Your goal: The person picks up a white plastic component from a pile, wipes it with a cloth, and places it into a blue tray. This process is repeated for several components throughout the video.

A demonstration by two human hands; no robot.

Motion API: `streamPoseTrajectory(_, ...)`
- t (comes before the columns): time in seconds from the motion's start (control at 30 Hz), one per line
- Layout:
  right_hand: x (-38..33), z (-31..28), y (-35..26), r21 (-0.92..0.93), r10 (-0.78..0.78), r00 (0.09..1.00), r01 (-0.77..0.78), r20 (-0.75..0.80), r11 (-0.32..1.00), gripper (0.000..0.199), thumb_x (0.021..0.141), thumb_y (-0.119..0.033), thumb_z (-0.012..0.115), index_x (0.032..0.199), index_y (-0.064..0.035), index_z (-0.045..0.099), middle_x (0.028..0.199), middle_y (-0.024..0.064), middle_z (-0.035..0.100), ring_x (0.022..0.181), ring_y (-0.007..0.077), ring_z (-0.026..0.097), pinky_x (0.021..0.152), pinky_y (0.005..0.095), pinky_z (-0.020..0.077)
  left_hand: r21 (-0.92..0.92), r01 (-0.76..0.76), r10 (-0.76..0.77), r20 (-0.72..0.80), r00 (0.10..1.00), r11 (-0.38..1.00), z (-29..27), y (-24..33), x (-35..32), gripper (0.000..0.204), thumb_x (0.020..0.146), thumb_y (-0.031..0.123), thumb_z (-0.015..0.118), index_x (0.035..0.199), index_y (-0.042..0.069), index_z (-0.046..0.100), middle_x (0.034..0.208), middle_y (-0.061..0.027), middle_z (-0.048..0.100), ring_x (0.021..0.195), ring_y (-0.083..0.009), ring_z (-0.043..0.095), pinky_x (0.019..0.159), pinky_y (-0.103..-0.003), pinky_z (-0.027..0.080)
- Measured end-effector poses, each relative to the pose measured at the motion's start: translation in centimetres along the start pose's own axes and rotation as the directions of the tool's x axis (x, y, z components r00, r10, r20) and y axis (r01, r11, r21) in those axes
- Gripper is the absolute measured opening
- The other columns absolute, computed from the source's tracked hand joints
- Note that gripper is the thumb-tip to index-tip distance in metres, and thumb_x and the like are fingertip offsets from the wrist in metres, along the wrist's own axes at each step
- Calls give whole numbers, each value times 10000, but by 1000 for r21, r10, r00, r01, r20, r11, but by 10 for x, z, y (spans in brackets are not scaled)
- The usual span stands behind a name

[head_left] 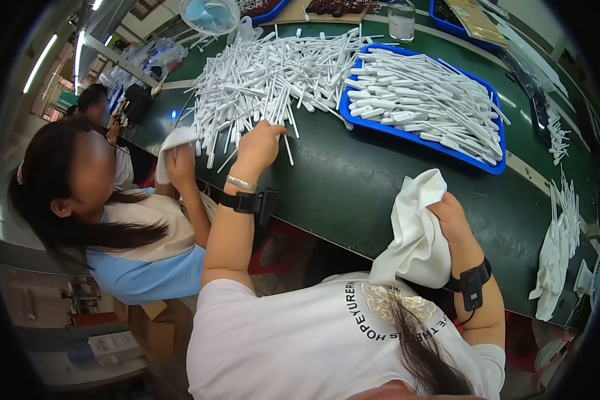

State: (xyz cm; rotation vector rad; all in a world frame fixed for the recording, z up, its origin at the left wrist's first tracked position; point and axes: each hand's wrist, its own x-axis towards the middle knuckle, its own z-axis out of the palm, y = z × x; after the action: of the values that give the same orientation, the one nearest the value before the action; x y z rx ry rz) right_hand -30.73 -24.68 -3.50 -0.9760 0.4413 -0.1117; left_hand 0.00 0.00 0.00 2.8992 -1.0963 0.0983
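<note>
A loose pile of white sticks (pixel 267 80) with flattened wider ends spreads over the left part of the worktop (pixel 327 177). The left hand (pixel 260 145) is at the pile's near side, fingers curled in; whether they pinch a stick cannot be told. The right hand (pixel 450 217) grips a bunched white cloth (pixel 413 227) at the worktop's near edge. Beyond it, a blue tray (pixel 495 168) holds more sticks. To the left, a co-worker's hand (pixel 181 168) holds another cloth (pixel 175 141).
</note>
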Motion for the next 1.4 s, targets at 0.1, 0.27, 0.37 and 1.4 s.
streamPoseTrajectory(0.1,1,3,0,-5,-11,1000,11,10,1000,291,796,-86,566,1072,1,530,979,86,595,841,175,598,737,282,490,-291,-4,-41,-147,988,957,-2,-1,2,234,733,220,596,923,83,588,821,-123,586,764,-301,571,701,-401,454)
streamPoseTrajectory(0.27,-7,6,-7,-17,-6,1000,5,-29,1000,271,800,-67,554,1062,1,540,971,85,597,840,177,598,737,282,489,-71,115,-115,2,993,991,-1,26,9,246,736,245,568,917,80,593,796,-136,603,767,-320,578,686,-409,456)
streamPoseTrajectory(0.37,-1,8,1,-25,-27,1000,27,12,999,256,807,-55,546,1057,-1,549,971,80,598,846,179,597,747,286,485,8,215,-215,-29,976,977,-2,21,13,276,723,260,536,809,10,612,788,-211,607,757,-380,580,668,-450,462)
streamPoseTrajectory(1.4,-19,16,-7,-29,-43,988,48,150,998,328,905,-229,377,1115,-10,499,1066,98,551,954,177,541,835,323,433,-869,467,444,356,822,-167,18,191,-78,114,836,150,569,834,37,551,702,-35,598,492,-68,522,425,-181,409)
